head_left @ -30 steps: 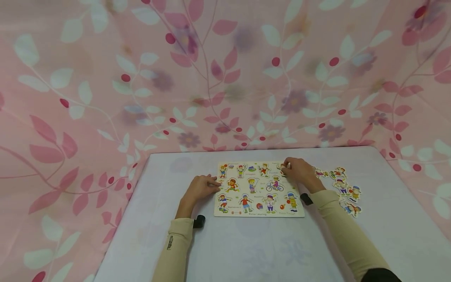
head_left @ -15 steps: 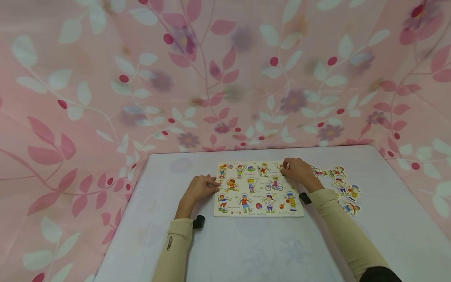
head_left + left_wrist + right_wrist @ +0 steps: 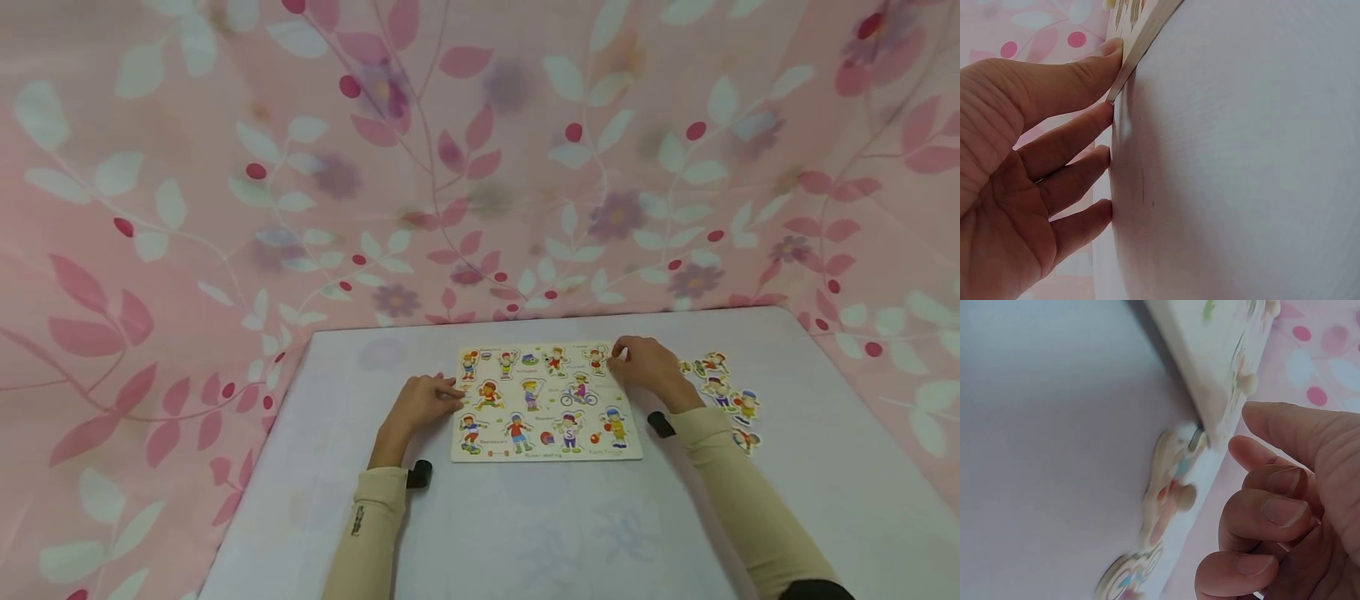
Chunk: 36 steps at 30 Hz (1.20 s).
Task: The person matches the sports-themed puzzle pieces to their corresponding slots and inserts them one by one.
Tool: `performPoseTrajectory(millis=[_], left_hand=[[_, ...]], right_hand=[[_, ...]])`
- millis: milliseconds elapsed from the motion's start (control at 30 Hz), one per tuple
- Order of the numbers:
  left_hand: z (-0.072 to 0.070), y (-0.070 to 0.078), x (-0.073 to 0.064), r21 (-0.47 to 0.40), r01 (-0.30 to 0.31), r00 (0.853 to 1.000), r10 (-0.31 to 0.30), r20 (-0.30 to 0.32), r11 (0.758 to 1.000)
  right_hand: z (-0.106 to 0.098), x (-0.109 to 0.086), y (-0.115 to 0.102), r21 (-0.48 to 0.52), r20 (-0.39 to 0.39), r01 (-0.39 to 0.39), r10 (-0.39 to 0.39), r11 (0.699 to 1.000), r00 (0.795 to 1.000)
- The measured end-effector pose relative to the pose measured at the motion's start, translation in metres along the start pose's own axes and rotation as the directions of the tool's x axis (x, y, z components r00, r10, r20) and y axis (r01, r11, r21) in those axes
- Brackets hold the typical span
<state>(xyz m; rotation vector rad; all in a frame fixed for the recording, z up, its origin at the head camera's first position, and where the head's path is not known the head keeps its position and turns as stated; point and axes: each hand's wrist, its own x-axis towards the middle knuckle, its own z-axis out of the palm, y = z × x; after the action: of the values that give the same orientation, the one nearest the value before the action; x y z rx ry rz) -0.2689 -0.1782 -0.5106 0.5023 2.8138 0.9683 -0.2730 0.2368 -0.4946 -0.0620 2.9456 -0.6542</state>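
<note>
A pale puzzle board (image 3: 628,456) lies on the white-covered table, set with figures of children at sports. My left hand (image 3: 422,408) holds its left edge: in the left wrist view the thumb (image 3: 1085,78) lies on top and the index fingertip meets the edge below. The other fingers reach down to the tablecloth. At the board's upper right sits a tennis-player piece (image 3: 596,360). Just right of it is my right hand (image 3: 651,367), holding nothing. In the right wrist view its thumb and index finger are apart and the other fingers curl loosely.
Several loose puzzle pieces (image 3: 717,392) lie right of the board, beside the right forearm. One knobbed piece (image 3: 1169,494) lies close to the board's corner in the right wrist view. Pink floral cloth (image 3: 480,208) hangs behind the table.
My right hand has let go of the tennis-player piece and drawn slightly right, uncovering it in the board. My left hand has kept its place at the left edge. The view has shifted a little.
</note>
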Motion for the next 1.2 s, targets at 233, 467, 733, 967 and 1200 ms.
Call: performPoseTrajectory(millis=[233,467,733,967,1200], left_hand=[[0.000,-0.002,-0.001,-0.005,-0.009,1.000,0.009,-0.012,1.000],[0.001,-0.003,-0.001,-0.012,-0.013,1.000,0.013,-0.008,1.000],[0.003,-0.003,-0.001,-0.013,0.007,1.000,-0.007,-0.010,1.000],[0.002,-0.001,-0.001,-0.016,0.007,1.000,-0.008,-0.016,1.000],[0.003,-0.002,0.000,-0.015,-0.007,1.000,0.007,-0.017,1.000]], right_hand=[[-0.003,-0.007,0.008,0.032,0.004,-0.035,0.035,0.999,0.999],[-0.004,-0.012,0.020,0.039,-0.015,-0.043,0.044,0.998,0.999],[-0.003,-0.015,0.034,0.049,-0.038,-0.041,0.043,0.998,0.998],[-0.001,-0.017,0.039,0.014,-0.044,-0.059,0.060,0.998,0.997],[-0.001,-0.018,0.037,0.016,-0.044,-0.065,0.066,0.998,0.997]])
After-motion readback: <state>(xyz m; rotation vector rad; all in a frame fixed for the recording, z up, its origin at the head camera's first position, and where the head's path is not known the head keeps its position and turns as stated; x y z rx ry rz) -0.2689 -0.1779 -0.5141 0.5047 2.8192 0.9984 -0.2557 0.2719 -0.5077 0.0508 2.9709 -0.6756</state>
